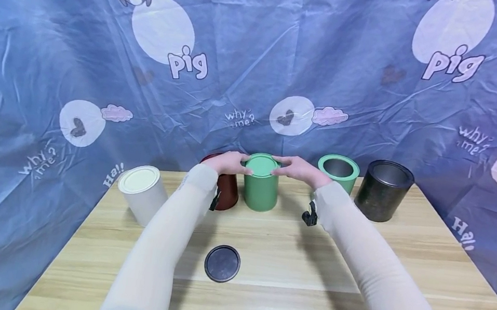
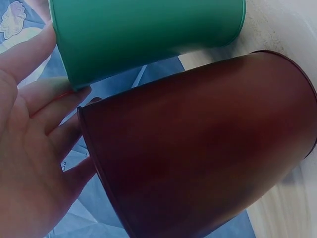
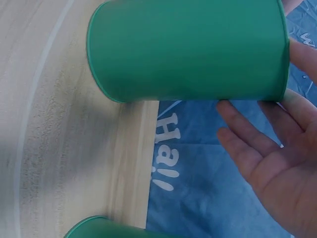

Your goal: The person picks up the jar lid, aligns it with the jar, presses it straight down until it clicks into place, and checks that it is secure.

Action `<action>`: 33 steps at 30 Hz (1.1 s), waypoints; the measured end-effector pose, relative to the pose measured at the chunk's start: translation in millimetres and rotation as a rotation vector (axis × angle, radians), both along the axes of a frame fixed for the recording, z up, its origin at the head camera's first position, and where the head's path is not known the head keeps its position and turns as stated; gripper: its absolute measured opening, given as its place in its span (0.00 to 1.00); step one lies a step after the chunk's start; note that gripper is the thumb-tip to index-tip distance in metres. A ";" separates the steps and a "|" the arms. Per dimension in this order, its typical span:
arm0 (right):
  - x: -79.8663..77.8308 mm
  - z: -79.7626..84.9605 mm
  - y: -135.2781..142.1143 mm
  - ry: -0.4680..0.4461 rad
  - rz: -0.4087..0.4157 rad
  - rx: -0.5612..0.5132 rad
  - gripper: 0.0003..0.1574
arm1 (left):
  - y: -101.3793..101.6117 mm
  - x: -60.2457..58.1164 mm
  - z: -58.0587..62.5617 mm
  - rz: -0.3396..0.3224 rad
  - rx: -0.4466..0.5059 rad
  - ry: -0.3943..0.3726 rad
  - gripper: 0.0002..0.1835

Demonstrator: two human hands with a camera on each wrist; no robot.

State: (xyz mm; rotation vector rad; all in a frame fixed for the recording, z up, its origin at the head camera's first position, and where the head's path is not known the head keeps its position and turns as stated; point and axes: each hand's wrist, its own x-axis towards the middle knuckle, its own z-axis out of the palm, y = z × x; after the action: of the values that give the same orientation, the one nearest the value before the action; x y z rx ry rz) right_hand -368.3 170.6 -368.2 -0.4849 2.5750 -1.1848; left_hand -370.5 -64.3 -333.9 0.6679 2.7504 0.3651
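Observation:
A green can (image 1: 260,196) with a green lid (image 1: 260,164) stands upright near the back of the table. My left hand (image 1: 230,163) holds its top from the left, thumb and fingers at the rim. From the right, my right hand (image 1: 296,169) grips the same rim, with fingertips along the can's side in the right wrist view. A dark red can (image 2: 198,144) stands just left of the green one, partly hidden behind my left hand and forearm; some left fingers pass behind its top edge in the left wrist view.
At the back right stand an uncovered green can (image 1: 346,186) and a black can (image 1: 378,201). A white can (image 1: 142,203) with a pale lid is at the left edge. One round black lid (image 1: 222,263) lies on the wooden table (image 1: 266,304). A blue printed cloth (image 1: 253,45) hangs behind.

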 end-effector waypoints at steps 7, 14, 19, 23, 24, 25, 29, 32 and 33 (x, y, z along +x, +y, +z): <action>0.8 -3.1 1.6 -0.027 -0.013 -0.063 0.44 | 0.6 -1.4 -0.7 -0.009 -0.001 0.010 0.36; 1.7 -3.3 1.0 -0.033 -0.012 -0.079 0.45 | 0.6 -1.9 -1.7 0.004 0.001 0.005 0.36; 2.6 -2.5 1.2 -0.019 -0.021 -0.059 0.45 | 1.0 -1.7 -1.3 0.013 0.011 -0.010 0.37; 2.5 -1.8 0.8 -0.014 -0.032 -0.063 0.45 | 1.3 -1.9 -0.8 0.018 0.013 -0.006 0.37; 2.2 -1.8 0.5 -0.015 -0.034 -0.067 0.45 | 1.4 -2.2 -0.9 0.017 0.011 0.000 0.37; 2.1 -1.9 0.4 -0.016 -0.037 -0.073 0.45 | 1.5 -2.3 -0.9 0.018 0.010 0.004 0.37; 1.7 -2.5 -0.2 0.000 -0.044 -0.090 0.44 | 2.9 -2.1 -0.8 0.020 0.028 0.030 0.36; 1.4 -3.0 -0.4 0.014 -0.041 -0.111 0.44 | 4.3 -1.9 -0.8 0.016 0.057 0.053 0.35; 1.3 -3.1 -0.6 0.018 -0.037 -0.118 0.44 | 4.6 -1.7 -0.9 0.014 0.062 0.062 0.35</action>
State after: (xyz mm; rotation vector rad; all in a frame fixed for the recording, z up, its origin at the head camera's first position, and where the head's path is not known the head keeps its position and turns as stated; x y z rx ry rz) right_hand -367.0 170.1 -371.3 -0.4760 2.5498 -1.3565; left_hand -372.2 -59.6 -334.8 0.6867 2.8135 0.4414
